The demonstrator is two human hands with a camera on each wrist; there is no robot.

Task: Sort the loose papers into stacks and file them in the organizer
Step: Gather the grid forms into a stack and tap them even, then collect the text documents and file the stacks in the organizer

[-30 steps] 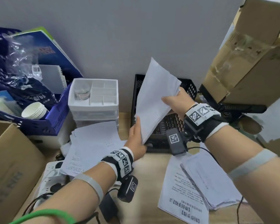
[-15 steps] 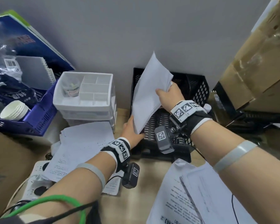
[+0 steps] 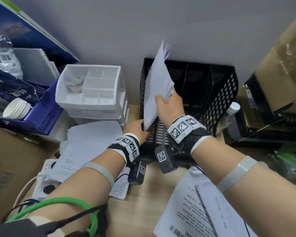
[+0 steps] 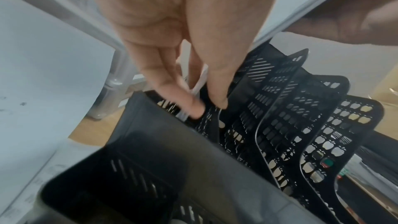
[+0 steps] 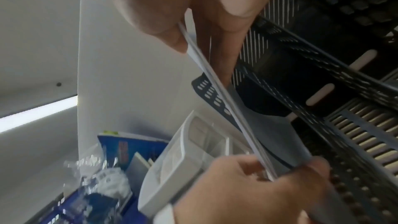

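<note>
Against the grey wall: black perforated plastic organizer (image 3: 217, 86) on wooden surface (image 3: 149, 194) | right hand (image 3: 169, 106) grip pinches white paper stack (image 3: 156, 88), tilted over leftmost slot | left hand (image 3: 137, 130) grip pinches its lower corner | loose papers (image 3: 91, 142) flank both sides

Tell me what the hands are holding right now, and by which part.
Both hold one stack of white paper sheets: the right hand grips its right edge, the left hand pinches its bottom corner at the black mesh file organizer.
</note>
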